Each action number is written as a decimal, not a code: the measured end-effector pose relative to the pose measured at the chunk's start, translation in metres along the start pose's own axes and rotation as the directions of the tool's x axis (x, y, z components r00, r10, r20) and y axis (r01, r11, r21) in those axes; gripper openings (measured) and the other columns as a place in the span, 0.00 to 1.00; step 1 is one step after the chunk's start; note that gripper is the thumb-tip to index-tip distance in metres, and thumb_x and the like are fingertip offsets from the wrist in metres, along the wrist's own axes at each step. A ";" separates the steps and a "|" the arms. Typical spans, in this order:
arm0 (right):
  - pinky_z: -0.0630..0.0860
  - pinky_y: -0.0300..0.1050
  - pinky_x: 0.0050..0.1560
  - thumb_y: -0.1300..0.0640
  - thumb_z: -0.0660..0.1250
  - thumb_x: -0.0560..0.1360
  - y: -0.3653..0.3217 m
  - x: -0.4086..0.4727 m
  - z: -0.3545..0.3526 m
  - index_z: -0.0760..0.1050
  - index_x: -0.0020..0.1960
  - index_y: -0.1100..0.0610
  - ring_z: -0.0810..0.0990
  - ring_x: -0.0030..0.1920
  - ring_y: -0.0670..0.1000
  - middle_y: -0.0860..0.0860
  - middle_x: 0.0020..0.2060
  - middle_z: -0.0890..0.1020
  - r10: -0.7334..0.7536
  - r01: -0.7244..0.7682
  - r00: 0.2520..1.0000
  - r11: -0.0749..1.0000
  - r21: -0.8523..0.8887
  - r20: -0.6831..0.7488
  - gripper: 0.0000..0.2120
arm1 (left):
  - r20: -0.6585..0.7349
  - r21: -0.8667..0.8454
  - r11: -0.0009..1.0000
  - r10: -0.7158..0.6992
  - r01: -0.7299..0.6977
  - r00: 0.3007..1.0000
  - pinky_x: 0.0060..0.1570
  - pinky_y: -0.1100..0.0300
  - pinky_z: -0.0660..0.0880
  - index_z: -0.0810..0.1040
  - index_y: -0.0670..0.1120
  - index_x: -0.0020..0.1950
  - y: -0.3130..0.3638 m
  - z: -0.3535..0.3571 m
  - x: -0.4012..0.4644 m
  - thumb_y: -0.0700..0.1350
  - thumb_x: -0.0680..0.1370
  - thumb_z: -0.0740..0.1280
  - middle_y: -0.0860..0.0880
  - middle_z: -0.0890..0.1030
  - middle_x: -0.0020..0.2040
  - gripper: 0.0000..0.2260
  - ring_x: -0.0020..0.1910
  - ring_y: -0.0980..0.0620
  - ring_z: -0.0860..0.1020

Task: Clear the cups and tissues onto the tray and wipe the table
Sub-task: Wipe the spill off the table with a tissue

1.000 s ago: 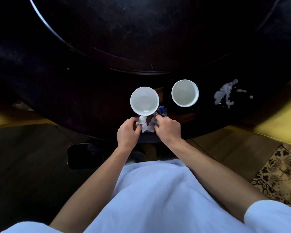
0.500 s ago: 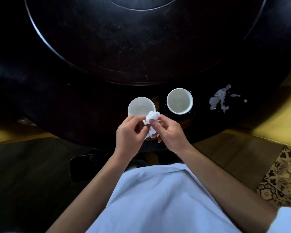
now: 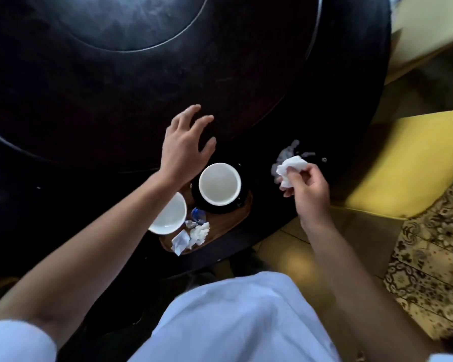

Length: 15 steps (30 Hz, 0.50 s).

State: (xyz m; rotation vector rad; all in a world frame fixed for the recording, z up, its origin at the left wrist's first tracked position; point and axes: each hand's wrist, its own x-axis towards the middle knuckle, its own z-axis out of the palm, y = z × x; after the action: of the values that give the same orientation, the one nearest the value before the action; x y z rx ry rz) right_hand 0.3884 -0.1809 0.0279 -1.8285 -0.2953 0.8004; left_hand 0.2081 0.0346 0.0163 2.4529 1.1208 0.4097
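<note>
Pinching a crumpled white tissue (image 3: 291, 168) between thumb and curled fingers, the right hand (image 3: 307, 189) sits over the right part of the dark round table (image 3: 89, 126), with the tissue right at the near edge of a pale spill (image 3: 288, 151) on the tabletop; whether the tissue actually touches the liquid is hard to tell from this angle. A few small droplets lie just right of the spill.

The left hand (image 3: 186, 147) is spread open, fingers straight and fanned, holding nothing, above the table just beyond the cups and near the rim of the raised round centre section (image 3: 131, 24).

Near the table's close edge sits a brown wooden tray (image 3: 228, 220). On it, toward the far side, a white cup (image 3: 219, 184) stands upright on a dark saucer (image 3: 242, 198). To its left, a second white cup (image 3: 168, 216) is partly hidden by the left forearm and sits at the tray's left end. In front of the cups, on the near part of the tray, lie a crumpled white tissue wad (image 3: 199, 232), a small folded white wrapper (image 3: 180, 241) and a blue-and-clear wrapper (image 3: 198, 215), all close together.

To the right, beyond the table, a yellow cushion (image 3: 408, 165) rests near a patterned rug (image 3: 429, 257). The person's pale blue garment (image 3: 236, 322) fills the nearest part of the view.
</note>
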 end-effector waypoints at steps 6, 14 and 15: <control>0.84 0.54 0.42 0.51 0.68 0.79 0.034 0.091 -0.074 0.78 0.57 0.45 0.85 0.42 0.52 0.48 0.44 0.84 -0.172 0.120 0.978 0.926 -0.357 -0.117 0.07 | 0.140 0.196 0.981 -0.026 -0.002 0.990 0.79 0.43 0.54 0.68 0.50 0.79 -0.006 0.063 0.092 0.57 0.81 0.63 0.44 0.61 0.82 0.27 0.81 0.41 0.55; 0.71 0.45 0.44 0.51 0.70 0.76 0.069 0.174 -0.099 0.83 0.56 0.56 0.80 0.48 0.60 0.57 0.46 0.84 -0.286 0.076 0.939 0.716 -0.694 -0.192 0.12 | 0.144 0.246 0.968 -0.083 0.045 0.986 0.80 0.45 0.46 0.62 0.51 0.81 -0.005 0.111 0.119 0.60 0.83 0.56 0.48 0.57 0.83 0.28 0.83 0.45 0.50; 0.70 0.43 0.44 0.52 0.70 0.75 0.071 0.181 -0.099 0.83 0.54 0.57 0.81 0.49 0.59 0.57 0.48 0.84 -0.305 0.088 0.933 0.712 -0.697 -0.193 0.11 | 0.135 0.251 0.967 -0.082 0.046 0.987 0.80 0.45 0.46 0.62 0.51 0.81 -0.006 0.112 0.120 0.60 0.83 0.56 0.48 0.57 0.83 0.28 0.83 0.45 0.50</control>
State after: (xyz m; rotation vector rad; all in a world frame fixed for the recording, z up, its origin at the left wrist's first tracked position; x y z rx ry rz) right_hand 0.5749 -0.1832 -0.0844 -2.5185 -0.6454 0.2437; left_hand 0.3270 0.1031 -0.0729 2.5995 1.2504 0.0727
